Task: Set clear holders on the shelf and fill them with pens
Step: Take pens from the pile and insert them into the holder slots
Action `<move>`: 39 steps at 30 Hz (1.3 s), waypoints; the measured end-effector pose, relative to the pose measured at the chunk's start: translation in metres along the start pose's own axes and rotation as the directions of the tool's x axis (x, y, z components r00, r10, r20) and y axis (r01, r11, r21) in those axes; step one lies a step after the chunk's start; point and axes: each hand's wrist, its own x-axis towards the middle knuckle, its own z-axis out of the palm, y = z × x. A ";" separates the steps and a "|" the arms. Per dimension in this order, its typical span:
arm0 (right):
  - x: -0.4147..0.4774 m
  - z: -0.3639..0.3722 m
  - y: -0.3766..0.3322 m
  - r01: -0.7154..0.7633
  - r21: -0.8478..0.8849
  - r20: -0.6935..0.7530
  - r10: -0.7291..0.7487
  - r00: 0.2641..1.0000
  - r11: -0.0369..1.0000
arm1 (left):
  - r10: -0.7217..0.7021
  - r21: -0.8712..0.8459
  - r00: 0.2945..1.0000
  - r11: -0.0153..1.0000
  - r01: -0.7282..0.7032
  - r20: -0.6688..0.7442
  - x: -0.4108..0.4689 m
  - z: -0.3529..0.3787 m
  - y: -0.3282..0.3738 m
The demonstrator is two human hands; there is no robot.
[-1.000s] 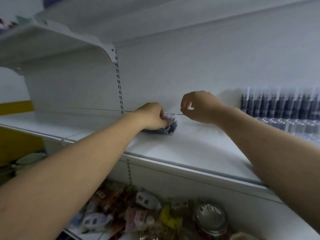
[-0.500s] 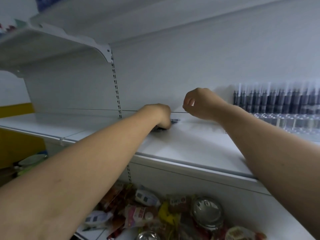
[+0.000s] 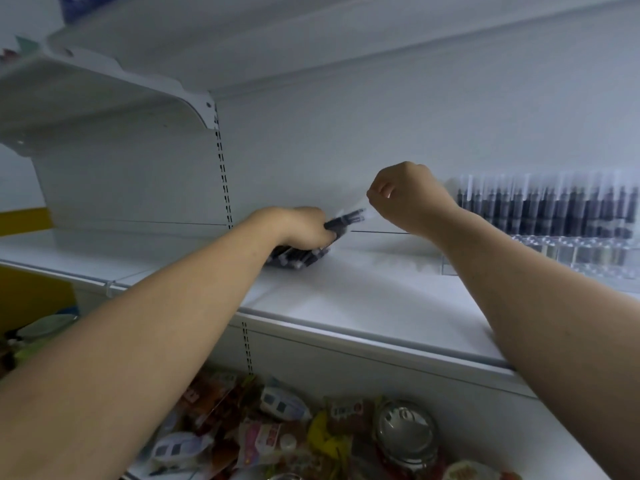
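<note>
My left hand (image 3: 298, 226) grips a bundle of dark pens (image 3: 344, 220) on the white shelf (image 3: 346, 296), tips pointing right and slightly up. More dark pens (image 3: 298, 259) lie under that hand on the shelf. My right hand (image 3: 405, 199) hovers just right of the pen tips, fingers curled, and seems to pinch a thin clear wrapper (image 3: 356, 206) that runs to the bundle. At the far right a clear holder (image 3: 571, 254) stands against the back wall, with several dark pens (image 3: 547, 209) upright in it.
An upper shelf with a bracket (image 3: 194, 105) overhangs at the left. A slotted upright (image 3: 221, 174) runs down the back wall. Below the shelf edge lie snack packets (image 3: 263, 434) and a metal tin (image 3: 405, 431).
My left hand has lifted one end of a pen bundle, so the tips now stick out to the right. The right hand stayed close by, a little higher.
</note>
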 end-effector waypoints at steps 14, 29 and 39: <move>-0.011 -0.123 0.029 -0.104 0.076 -0.204 0.118 0.972 0.992 | 0.311 -0.863 0.949 0.462 -0.204 -0.058 0.000 0.021 0.087; -0.081 -0.212 0.172 -0.157 0.453 -0.475 0.386 0.791 0.878 | 0.588 -0.901 0.800 0.272 -0.337 -0.121 0.041 0.046 0.273; -0.090 -0.196 0.159 -0.175 0.559 -0.141 0.301 0.943 0.810 | 0.619 -0.913 0.774 0.229 -0.338 -0.131 0.035 0.071 0.258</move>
